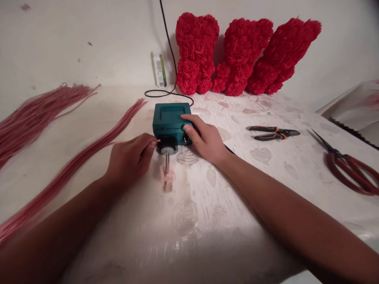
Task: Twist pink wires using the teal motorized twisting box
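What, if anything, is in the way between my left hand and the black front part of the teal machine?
Nothing visible blocks it. Only the tip of the pink strand that your left hand pinches shows beside the black front part. Your right hand is on the teal machine's right side.

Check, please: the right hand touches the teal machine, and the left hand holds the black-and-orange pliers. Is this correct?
Not quite: in the head view, the left hand pinches a thin pinkish strand, while the pliers lie on the table. The right hand does touch the teal machine.
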Motion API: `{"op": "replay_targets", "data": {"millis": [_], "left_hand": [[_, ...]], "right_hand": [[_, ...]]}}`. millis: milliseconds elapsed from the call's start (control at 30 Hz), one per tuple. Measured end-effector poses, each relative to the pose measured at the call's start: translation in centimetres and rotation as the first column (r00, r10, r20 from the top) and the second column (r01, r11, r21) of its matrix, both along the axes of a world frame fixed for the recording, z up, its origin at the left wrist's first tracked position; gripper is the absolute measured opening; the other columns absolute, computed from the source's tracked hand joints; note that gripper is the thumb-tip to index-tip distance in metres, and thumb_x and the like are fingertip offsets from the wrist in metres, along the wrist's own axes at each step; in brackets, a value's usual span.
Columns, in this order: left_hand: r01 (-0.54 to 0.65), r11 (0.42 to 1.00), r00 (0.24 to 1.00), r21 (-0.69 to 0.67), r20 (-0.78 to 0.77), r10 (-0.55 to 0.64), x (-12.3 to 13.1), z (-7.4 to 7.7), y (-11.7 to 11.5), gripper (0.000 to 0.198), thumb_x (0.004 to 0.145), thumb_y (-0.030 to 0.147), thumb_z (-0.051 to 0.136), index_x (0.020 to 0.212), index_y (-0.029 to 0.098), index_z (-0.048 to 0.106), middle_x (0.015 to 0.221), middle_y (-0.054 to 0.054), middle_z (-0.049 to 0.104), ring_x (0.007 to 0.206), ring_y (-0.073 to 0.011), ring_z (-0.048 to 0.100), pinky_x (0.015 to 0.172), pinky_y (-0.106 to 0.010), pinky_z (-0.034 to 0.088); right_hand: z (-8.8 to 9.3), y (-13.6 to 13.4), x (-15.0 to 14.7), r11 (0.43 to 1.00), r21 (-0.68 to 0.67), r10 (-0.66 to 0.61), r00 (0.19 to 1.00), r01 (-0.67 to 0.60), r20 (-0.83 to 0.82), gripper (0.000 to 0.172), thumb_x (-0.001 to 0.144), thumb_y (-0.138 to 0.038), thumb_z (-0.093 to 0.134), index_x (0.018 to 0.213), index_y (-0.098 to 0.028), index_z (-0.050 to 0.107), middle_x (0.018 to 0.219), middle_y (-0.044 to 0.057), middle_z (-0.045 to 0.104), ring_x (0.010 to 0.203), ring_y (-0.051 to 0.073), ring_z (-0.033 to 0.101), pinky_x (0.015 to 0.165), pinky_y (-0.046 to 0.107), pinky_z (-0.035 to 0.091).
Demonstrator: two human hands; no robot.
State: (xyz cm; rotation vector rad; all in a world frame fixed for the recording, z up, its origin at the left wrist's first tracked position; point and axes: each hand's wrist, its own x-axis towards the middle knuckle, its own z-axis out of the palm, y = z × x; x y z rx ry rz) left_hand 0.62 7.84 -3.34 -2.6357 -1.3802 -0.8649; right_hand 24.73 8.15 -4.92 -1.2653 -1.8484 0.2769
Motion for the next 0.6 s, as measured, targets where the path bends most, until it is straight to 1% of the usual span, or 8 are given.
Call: {"op": "replay_targets", "data": {"millis": [167, 300, 400, 600], "left_hand": [[0.014, 0.998, 1.0, 0.055, 0.012, -0.014, 0.06, -0.11, 0.05, 0.029, 0.099, 0.028, 0.042, 0.091, 0.017, 0.068, 0.069, -0.001, 0.068, 0.053, -0.0138, 0.056, 0.054, -0.027, 0.033], [0.023, 0.996, 1.0, 0.081, 0.01, -0.024, 0.09, -0.14, 0.07, 0.031, 0.098, 0.028, 0.042, 0.09, 0.016, 0.069, 0.065, -0.001, 0.067, 0.052, -0.0149, 0.057, 0.053, -0.028, 0.034], [0.026, 0.995, 1.0, 0.099, 0.002, -0.026, 0.06, -0.13, 0.08, 0.03, 0.098, 0.026, 0.043, 0.09, 0.016, 0.07, 0.062, 0.0, 0.065, 0.049, -0.0144, 0.054, 0.052, -0.028, 0.034], [0.043, 0.988, 0.999, 0.149, -0.017, -0.041, -0.11, -0.17, 0.09, 0.028, 0.098, 0.025, 0.044, 0.089, 0.017, 0.07, 0.058, 0.002, 0.061, 0.046, -0.0141, 0.051, 0.051, -0.027, 0.033]], "right_hand": [[0.12, -0.04, 0.03, 1.0, -0.01, -0.006, 1.0, 0.006, 0.0, 0.043, 0.103, -0.046, 0.041, 0.134, -0.022, 0.059, 0.104, 0.005, 0.076, 0.084, 0.021, 0.071, 0.077, 0.033, 0.051], [0.12, -0.05, 0.03, 1.0, -0.026, -0.012, 1.0, 0.012, 0.0, 0.046, 0.102, -0.047, 0.04, 0.135, -0.021, 0.059, 0.097, 0.005, 0.076, 0.082, 0.021, 0.071, 0.074, 0.032, 0.051], [0.08, -0.03, 0.03, 1.0, -0.024, -0.015, 1.0, 0.015, 0.0, 0.046, 0.103, -0.048, 0.041, 0.135, -0.021, 0.059, 0.094, 0.005, 0.076, 0.081, 0.022, 0.071, 0.074, 0.032, 0.051], [0.15, -0.06, 0.03, 0.999, -0.035, -0.013, 1.0, 0.012, 0.0, 0.047, 0.102, -0.048, 0.04, 0.136, -0.02, 0.059, 0.095, 0.005, 0.076, 0.081, 0.022, 0.07, 0.074, 0.033, 0.051]]}}
